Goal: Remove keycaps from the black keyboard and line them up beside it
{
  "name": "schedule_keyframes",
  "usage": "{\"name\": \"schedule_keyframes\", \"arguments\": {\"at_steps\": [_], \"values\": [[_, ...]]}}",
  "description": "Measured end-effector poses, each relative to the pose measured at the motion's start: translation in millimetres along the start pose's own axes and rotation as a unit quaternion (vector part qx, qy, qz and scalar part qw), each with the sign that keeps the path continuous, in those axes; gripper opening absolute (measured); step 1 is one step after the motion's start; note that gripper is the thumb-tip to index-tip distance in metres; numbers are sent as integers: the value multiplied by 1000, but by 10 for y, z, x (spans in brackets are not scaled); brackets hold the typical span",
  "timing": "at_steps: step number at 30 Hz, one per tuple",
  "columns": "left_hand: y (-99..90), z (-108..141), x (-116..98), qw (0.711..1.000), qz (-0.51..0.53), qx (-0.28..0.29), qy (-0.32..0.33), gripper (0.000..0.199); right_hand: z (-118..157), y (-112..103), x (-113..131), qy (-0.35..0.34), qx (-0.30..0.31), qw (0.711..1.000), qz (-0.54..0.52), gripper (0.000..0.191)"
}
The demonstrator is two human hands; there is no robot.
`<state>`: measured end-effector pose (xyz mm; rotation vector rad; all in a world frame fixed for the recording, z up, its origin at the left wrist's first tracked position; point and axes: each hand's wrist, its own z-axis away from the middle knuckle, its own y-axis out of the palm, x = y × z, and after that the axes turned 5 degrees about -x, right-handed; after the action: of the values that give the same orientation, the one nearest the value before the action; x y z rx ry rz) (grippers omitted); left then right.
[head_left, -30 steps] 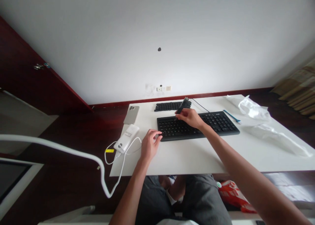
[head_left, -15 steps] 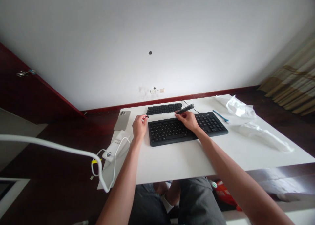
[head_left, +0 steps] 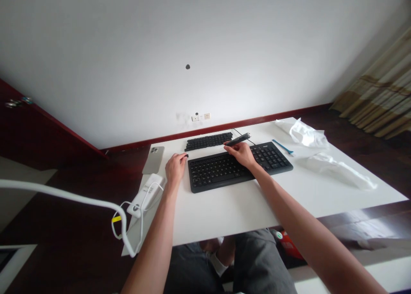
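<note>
A black keyboard (head_left: pixel 224 178) lies on the white table in front of me. Over its upper middle, my right hand (head_left: pixel 240 154) grips a slim dark brush (head_left: pixel 238 139) with a paler end, tilted up to the right. Left of the keyboard, my left hand (head_left: pixel 176 167) is closed in a pinch on a small black keycap (head_left: pixel 186 156), close to the tabletop. Behind the keyboard, black keycaps (head_left: pixel 208 141) sit in rows, with a thin black cable (head_left: pixel 240 134) to their right.
A phone (head_left: pixel 153 160) and a white power strip (head_left: pixel 144 197) with a looping white cable (head_left: pixel 80 197) lie on the left. To the right are a blue pry tool (head_left: pixel 282 147) and crumpled white plastic bags (head_left: pixel 305 133). The wall (head_left: pixel 224 79) stands behind the table.
My left hand has lowered slightly with the keycap, to beside the keyboard's upper left corner. My right hand keeps the brush over the keyboard. The view has shifted a little.
</note>
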<state>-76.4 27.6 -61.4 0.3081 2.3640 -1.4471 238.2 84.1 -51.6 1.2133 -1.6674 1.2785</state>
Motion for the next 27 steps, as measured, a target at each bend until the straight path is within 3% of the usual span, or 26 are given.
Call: {"name": "schedule_keyframes", "arguments": {"at_steps": [16,27], "values": [[-33,2,-86,999,-10,-14,-30,15,-4,-33,48,13,-25,1000,-9,47],[50,-171,-117,1000,3,9,-17,13,4,-41,77,4,-25,1000,-5,46]]}}
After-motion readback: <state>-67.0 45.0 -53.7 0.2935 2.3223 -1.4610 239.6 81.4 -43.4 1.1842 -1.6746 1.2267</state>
